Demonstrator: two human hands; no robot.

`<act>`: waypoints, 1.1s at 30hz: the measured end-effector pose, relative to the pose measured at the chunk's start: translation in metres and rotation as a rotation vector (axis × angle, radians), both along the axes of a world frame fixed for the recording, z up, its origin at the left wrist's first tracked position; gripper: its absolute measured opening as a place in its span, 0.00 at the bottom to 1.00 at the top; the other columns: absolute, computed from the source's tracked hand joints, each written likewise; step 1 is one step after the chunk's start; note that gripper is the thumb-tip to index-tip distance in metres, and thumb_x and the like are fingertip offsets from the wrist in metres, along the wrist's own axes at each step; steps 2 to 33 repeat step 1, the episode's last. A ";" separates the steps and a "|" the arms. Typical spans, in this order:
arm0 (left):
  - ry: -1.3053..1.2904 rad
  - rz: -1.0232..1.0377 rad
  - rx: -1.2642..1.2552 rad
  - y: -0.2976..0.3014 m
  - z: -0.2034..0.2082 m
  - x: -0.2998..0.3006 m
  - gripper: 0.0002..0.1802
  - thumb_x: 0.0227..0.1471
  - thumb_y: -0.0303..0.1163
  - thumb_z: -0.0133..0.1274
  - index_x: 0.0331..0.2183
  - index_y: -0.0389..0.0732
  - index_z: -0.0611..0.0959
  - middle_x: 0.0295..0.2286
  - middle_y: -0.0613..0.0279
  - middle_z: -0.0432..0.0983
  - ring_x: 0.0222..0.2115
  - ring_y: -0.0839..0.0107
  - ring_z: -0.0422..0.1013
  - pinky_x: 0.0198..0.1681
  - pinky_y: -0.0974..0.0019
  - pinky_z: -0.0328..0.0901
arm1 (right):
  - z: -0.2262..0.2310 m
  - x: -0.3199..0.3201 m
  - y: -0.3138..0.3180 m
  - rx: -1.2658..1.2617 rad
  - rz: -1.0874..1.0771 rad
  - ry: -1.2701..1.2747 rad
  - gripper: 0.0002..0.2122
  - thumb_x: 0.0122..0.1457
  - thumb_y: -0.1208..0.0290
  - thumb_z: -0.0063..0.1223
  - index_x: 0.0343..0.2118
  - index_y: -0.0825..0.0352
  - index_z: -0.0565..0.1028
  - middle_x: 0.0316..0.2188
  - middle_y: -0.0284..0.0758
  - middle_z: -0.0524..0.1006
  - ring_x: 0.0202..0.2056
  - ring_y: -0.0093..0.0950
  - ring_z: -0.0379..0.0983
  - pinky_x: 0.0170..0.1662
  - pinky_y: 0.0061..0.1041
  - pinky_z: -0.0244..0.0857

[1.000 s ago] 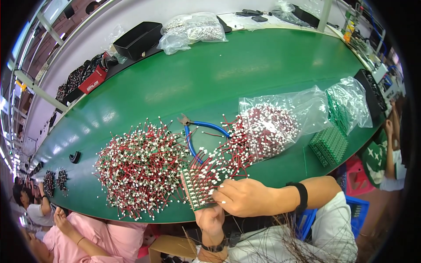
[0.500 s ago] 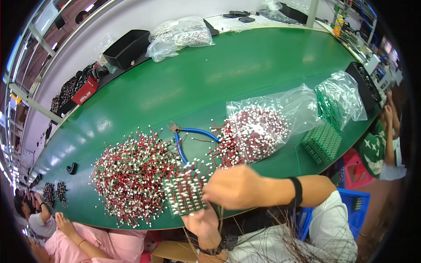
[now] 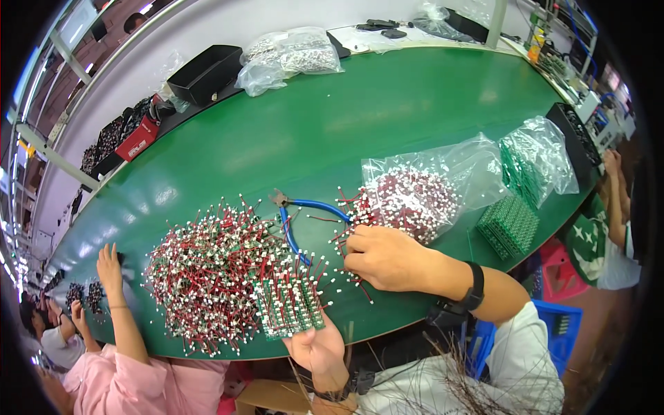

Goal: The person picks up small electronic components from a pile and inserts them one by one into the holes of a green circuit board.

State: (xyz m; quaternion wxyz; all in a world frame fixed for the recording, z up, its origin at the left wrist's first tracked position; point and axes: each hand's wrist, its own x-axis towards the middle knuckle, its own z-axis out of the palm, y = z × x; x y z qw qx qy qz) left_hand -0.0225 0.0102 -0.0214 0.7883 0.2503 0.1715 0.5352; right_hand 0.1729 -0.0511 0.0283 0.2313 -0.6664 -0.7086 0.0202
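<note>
My left hand (image 3: 319,351) grips a green circuit board panel (image 3: 289,308) by its near edge, thumb on top. Rows of white connectors and red wires stand on that panel. My right hand (image 3: 387,259) is closed, its fingers curled down among loose red wires with white connectors (image 3: 360,207) at the mouth of a clear plastic bag (image 3: 415,200). What its fingertips hold, if anything, is hidden. Left of the panel, and touching it, lies a large heap of small wired boards (image 3: 207,277). Blue-handled cutters (image 3: 293,232) rest open between heap and bag.
A stack of green board panels (image 3: 508,227) stands at the right, near another clear bag (image 3: 543,155). Beyond are a black bin (image 3: 204,75), a red box (image 3: 137,138) and bagged parts (image 3: 297,52). At left, a person in pink (image 3: 131,380) reaches over the green table (image 3: 277,131).
My right hand has moved from the panel, away and to the right, onto the loose wires. The left hand still holds the panel. The person in pink has raised an arm over the table.
</note>
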 end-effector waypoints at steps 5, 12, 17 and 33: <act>0.014 0.015 -0.053 -0.001 0.003 0.001 0.44 0.32 0.21 0.46 0.58 0.37 0.64 0.55 0.51 0.65 0.57 0.54 0.61 0.65 0.49 0.50 | -0.002 0.001 0.001 0.030 0.002 -0.027 0.05 0.48 0.72 0.59 0.30 0.61 0.78 0.30 0.33 0.71 0.37 0.33 0.68 0.40 0.29 0.66; 0.014 0.015 -0.053 -0.001 0.003 0.001 0.44 0.32 0.21 0.46 0.58 0.37 0.64 0.55 0.51 0.65 0.57 0.54 0.61 0.65 0.49 0.50 | -0.002 0.001 0.001 0.030 0.002 -0.027 0.05 0.48 0.72 0.59 0.30 0.61 0.78 0.30 0.33 0.71 0.37 0.33 0.68 0.40 0.29 0.66; 0.014 0.015 -0.053 -0.001 0.003 0.001 0.44 0.32 0.21 0.46 0.58 0.37 0.64 0.55 0.51 0.65 0.57 0.54 0.61 0.65 0.49 0.50 | -0.002 0.001 0.001 0.030 0.002 -0.027 0.05 0.48 0.72 0.59 0.30 0.61 0.78 0.30 0.33 0.71 0.37 0.33 0.68 0.40 0.29 0.66; 0.014 0.015 -0.053 -0.001 0.003 0.001 0.44 0.32 0.21 0.46 0.58 0.37 0.64 0.55 0.51 0.65 0.57 0.54 0.61 0.65 0.49 0.50 | -0.002 0.001 0.001 0.030 0.002 -0.027 0.05 0.48 0.72 0.59 0.30 0.61 0.78 0.30 0.33 0.71 0.37 0.33 0.68 0.40 0.29 0.66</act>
